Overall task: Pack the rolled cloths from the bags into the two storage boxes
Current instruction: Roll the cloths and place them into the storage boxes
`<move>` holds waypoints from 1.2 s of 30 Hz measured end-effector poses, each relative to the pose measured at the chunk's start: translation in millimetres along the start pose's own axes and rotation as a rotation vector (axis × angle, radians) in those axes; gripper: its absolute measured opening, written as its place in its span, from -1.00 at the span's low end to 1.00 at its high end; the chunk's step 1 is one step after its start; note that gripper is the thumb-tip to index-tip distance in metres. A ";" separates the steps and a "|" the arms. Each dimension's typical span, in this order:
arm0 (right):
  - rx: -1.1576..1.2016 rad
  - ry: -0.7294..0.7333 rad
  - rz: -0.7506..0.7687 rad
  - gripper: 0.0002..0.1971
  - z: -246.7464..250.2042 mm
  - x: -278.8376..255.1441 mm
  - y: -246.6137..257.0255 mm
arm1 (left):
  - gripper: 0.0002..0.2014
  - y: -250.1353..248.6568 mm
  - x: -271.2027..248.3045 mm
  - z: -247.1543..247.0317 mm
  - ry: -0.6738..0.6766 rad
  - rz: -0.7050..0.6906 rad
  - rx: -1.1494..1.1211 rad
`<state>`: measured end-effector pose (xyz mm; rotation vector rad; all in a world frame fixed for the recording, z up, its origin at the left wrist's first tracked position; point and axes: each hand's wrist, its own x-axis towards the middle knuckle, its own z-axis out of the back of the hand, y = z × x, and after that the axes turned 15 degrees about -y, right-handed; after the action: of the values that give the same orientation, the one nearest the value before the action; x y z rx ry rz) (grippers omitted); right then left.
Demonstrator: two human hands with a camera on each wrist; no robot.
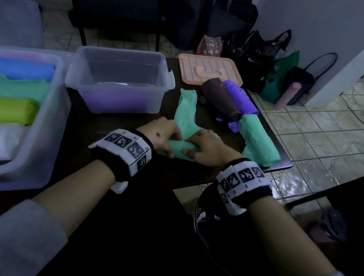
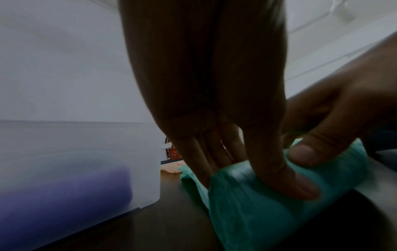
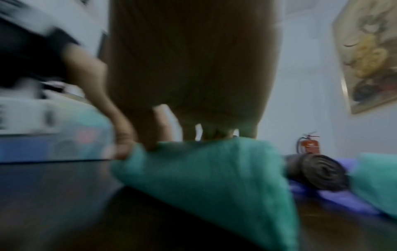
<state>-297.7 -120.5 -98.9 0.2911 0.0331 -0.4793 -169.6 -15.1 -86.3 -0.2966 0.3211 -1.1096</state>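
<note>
A teal cloth (image 1: 182,148) lies partly rolled on the dark table (image 1: 99,132), its loose tail (image 1: 187,106) stretching away from me. My left hand (image 1: 169,139) and right hand (image 1: 202,149) sit side by side on the roll, fingers curled over it and thumbs on its near side. In the left wrist view my left thumb (image 2: 290,185) presses the teal roll (image 2: 257,212). The blurred right wrist view has my right hand's fingers (image 3: 189,132) over the cloth (image 3: 214,173). A clear box (image 1: 126,62) holds a purple roll (image 1: 121,100). The larger box (image 1: 47,121) at left holds several coloured rolls.
Brown (image 1: 222,101), purple (image 1: 242,97) and teal (image 1: 260,143) rolls lie at the table's right edge. A peach lid (image 1: 209,71) sits at the back. Bags (image 1: 278,76) and a pink roll (image 1: 286,95) stand on the tiled floor; a black stool (image 1: 212,221) is by my right arm.
</note>
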 end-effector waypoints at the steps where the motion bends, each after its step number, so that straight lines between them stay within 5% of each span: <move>1: -0.033 -0.059 0.010 -0.51 -1.6 -1.8 4.0 | -0.40 -0.7 3.6 1.7 0.026 0.008 0.003; 7: 0.053 -0.376 0.044 -0.64 -29.0 -16.9 10.9 | -0.47 8.4 21.5 10.2 0.185 0.046 -0.049; 11: 0.051 -0.293 0.061 -0.53 -28.5 -11.5 2.4 | -0.41 14.3 21.2 12.1 0.188 0.102 -0.189; 15: 0.068 -0.208 0.018 -0.53 -20.2 5.4 -1.3 | -0.52 13.1 14.1 9.3 -0.082 0.055 -0.160; 18: 0.091 -0.121 -0.015 -0.56 -14.6 13.2 -3.6 | -0.60 11.4 11.1 -0.1 -0.147 0.040 -0.128; 24: 0.177 -0.097 -0.042 -0.51 -8.7 20.4 -9.2 | -0.40 3.4 6.6 -10.8 -0.077 -0.013 0.048; 30: 0.149 -0.305 -0.051 -0.61 -17.3 10.6 4.1 | -0.33 6.2 14.3 -3.0 -0.051 0.038 0.045; 36: 0.081 -0.291 0.037 -0.37 -32.5 -15.7 13.3 | -0.37 12.0 15.1 10.6 0.154 0.046 0.034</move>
<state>-304.3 -93.0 -124.9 0.2986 -0.2752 -0.4831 -149.4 -23.0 -82.9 -0.1733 0.4433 -1.0939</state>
